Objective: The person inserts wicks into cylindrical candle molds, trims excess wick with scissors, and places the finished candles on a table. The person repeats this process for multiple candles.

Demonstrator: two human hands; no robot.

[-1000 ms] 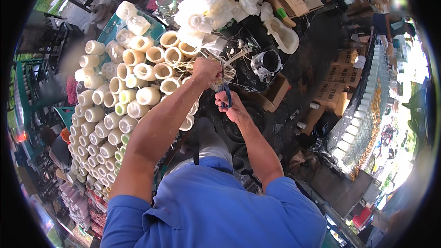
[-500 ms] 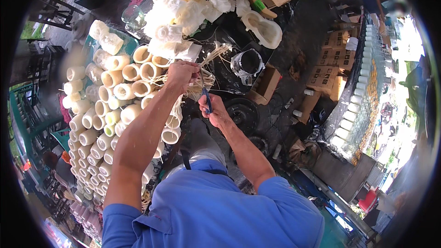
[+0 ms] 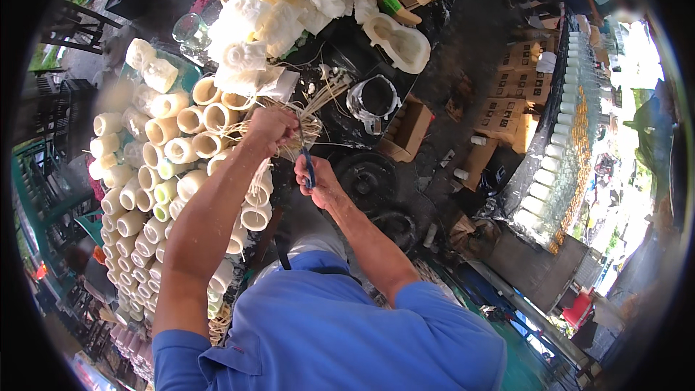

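Observation:
My left hand (image 3: pixel 271 127) is closed on a bundle of thin pale wick-like strands (image 3: pixel 327 95), whose ends fan out beyond it. In my right hand (image 3: pixel 320 184) is a pair of scissors (image 3: pixel 310 171) with dark blue handles. The blades point away from me, up to the strands beside my left fingers; whether they are parted I cannot make out. More loose strands hang below my left hand, over the edge of the cream hollow wax cylinders (image 3: pixel 216 117) massed at the left.
White carved wax pieces (image 3: pixel 271 11) are heaped at the far side. A wax-smeared metal pot (image 3: pixel 374 98) and an open cardboard box (image 3: pixel 409 130) stand right of my hands. Round black objects (image 3: pixel 365 177) lie below. Farther right are stacked cartons (image 3: pixel 517 94) and a row of white candles (image 3: pixel 546 174).
The whole view has shifted slightly, so the scene sits farther left. Both hands have come a little nearer to me, still holding the strands and the scissors.

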